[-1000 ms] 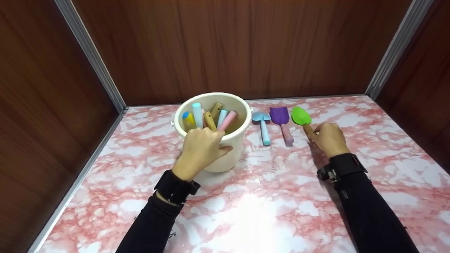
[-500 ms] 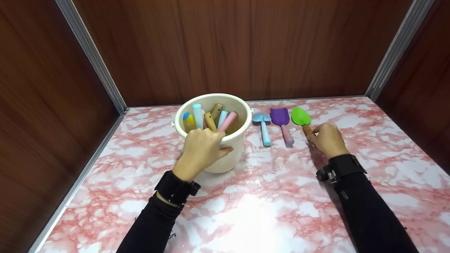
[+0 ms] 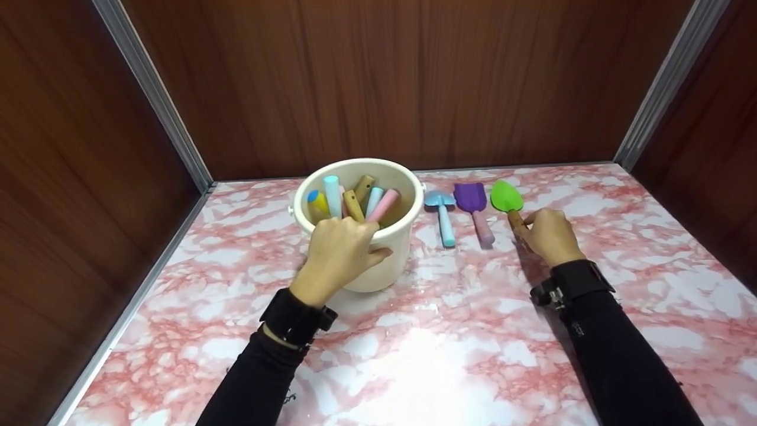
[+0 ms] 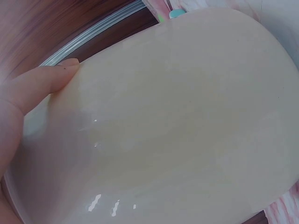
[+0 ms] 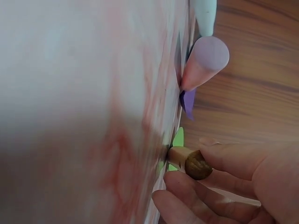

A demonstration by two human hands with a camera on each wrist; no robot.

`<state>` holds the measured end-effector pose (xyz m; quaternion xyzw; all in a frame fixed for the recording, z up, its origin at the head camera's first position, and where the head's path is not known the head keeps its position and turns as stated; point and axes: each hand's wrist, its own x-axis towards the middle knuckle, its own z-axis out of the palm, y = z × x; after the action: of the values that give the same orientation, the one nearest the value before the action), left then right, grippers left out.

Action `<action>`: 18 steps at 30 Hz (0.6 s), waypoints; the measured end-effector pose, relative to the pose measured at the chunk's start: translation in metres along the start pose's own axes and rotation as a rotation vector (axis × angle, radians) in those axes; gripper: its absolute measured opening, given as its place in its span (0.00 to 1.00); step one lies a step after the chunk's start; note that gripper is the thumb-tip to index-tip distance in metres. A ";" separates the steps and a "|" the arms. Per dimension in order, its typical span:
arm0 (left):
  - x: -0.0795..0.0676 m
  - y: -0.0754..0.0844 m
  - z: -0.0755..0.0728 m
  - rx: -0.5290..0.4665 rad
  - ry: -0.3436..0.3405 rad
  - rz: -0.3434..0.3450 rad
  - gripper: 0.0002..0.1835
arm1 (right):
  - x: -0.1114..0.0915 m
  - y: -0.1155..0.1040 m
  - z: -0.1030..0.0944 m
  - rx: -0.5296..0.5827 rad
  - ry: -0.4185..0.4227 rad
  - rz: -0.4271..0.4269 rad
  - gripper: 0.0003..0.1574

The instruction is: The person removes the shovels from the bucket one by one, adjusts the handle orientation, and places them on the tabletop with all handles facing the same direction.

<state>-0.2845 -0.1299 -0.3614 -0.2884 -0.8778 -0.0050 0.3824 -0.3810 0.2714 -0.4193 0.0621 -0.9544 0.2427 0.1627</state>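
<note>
My left hand point(image 3: 340, 251) grips the near rim of a cream bucket point(image 3: 390, 254), fingers over the edge and thumb on the outer wall, as the left wrist view also shows. Several tool handles stick up inside it: blue, pink, wooden, and a yellow one with a blue end; their lower parts are hidden. At the right, my right hand point(image 3: 551, 236) pinches the wooden handle point(image 5: 198, 166) of a green toy shovel point(image 3: 507, 196), which lies on the table. Left of it lie a purple shovel point(image 3: 471, 196) with a pink handle and a light blue shovel point(image 3: 440, 199).
The tabletop point(image 3: 449, 331) has a red and white marbled surface. Brown wood-grain panels point(image 3: 414, 83) enclose it at the back and both sides, with metal strips point(image 3: 157, 89) at the corners. The blue shovel lies close beside the bucket.
My right hand has shifted very slightly left along with the green shovel's handle end. The left hand keeps its grip on the bucket rim.
</note>
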 end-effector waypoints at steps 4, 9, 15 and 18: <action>0.000 0.001 0.000 0.010 0.015 0.003 0.26 | 0.002 0.001 0.001 -0.013 -0.002 -0.012 0.19; 0.000 0.000 -0.001 0.009 0.009 -0.001 0.26 | 0.002 0.000 0.001 0.001 -0.015 -0.001 0.20; 0.000 0.000 -0.001 0.020 0.005 -0.001 0.26 | 0.001 -0.001 0.000 0.012 -0.021 -0.009 0.21; 0.000 0.000 0.000 0.011 0.001 -0.005 0.26 | 0.000 -0.002 -0.001 0.008 -0.032 -0.001 0.25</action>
<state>-0.2842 -0.1295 -0.3611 -0.2843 -0.8783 -0.0011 0.3843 -0.3808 0.2705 -0.4176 0.0672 -0.9558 0.2454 0.1475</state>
